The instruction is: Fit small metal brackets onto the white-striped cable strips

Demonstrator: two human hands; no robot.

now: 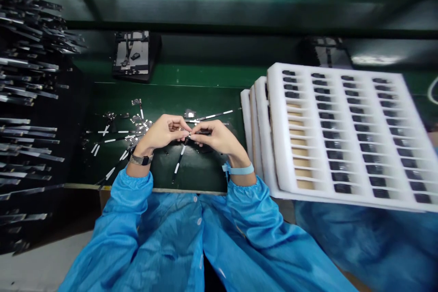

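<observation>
My left hand [170,130] and my right hand [211,136] meet fingertip to fingertip over the green work surface [153,175]. Both pinch the upper end of a thin black-and-white flex cable [181,157], whose strip hangs down toward the front edge. The piece right between the fingertips is mostly hidden. Behind my hands lies another long strip [215,115] with a small dark module [189,113] at its left end. Left of my left hand is a loose heap of similar flex cables with metallic ends [138,124].
White foam trays [284,146] with rows of slots holding dark parts are stacked at the right. A black rack [34,96] bristling with strips stands on the left. A small black box of parts [132,54] sits at the back. Blue fabric shows at lower right.
</observation>
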